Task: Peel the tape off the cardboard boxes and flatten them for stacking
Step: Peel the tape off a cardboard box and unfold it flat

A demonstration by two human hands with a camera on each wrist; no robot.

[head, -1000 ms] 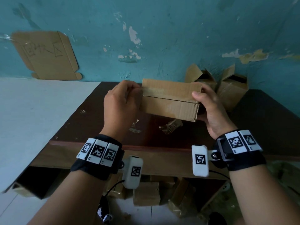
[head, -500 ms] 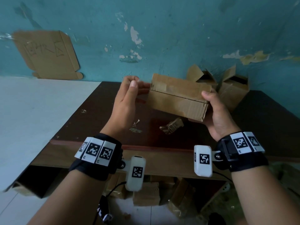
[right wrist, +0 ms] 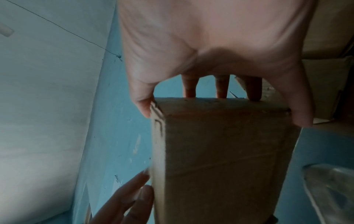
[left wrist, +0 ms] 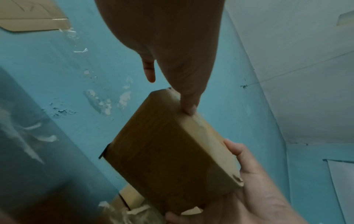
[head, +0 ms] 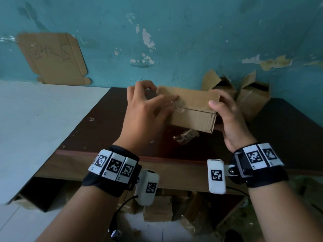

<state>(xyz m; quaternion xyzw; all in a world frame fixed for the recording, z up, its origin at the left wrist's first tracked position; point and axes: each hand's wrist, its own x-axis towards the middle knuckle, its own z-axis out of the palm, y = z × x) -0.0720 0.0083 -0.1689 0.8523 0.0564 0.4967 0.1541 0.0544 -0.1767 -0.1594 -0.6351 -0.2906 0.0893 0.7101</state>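
Observation:
A closed brown cardboard box (head: 192, 105) is held in the air above the dark table (head: 97, 123). My right hand (head: 225, 112) grips its right end, thumb on the top face and fingers behind and beneath (right wrist: 210, 45). My left hand (head: 146, 109) is at the left end. Its thumb (left wrist: 188, 106) presses on the top face by the seam, where a bit of clear tape (head: 180, 109) stands loose. The other left fingers (right wrist: 130, 197) lie fairly straight beside the box (right wrist: 220, 151). The far side of the box is hidden.
A crumpled wad of tape (head: 186, 137) lies on the table under the box. Two opened boxes (head: 251, 100) stand at the back right against the teal wall. Flattened cardboard (head: 52, 56) leans on the wall at the left. More boxes (head: 157, 208) sit under the table.
My left hand let go of the box's left end, drew back, and has now returned with its thumb on the taped seam. The box has tilted and shifted slightly right.

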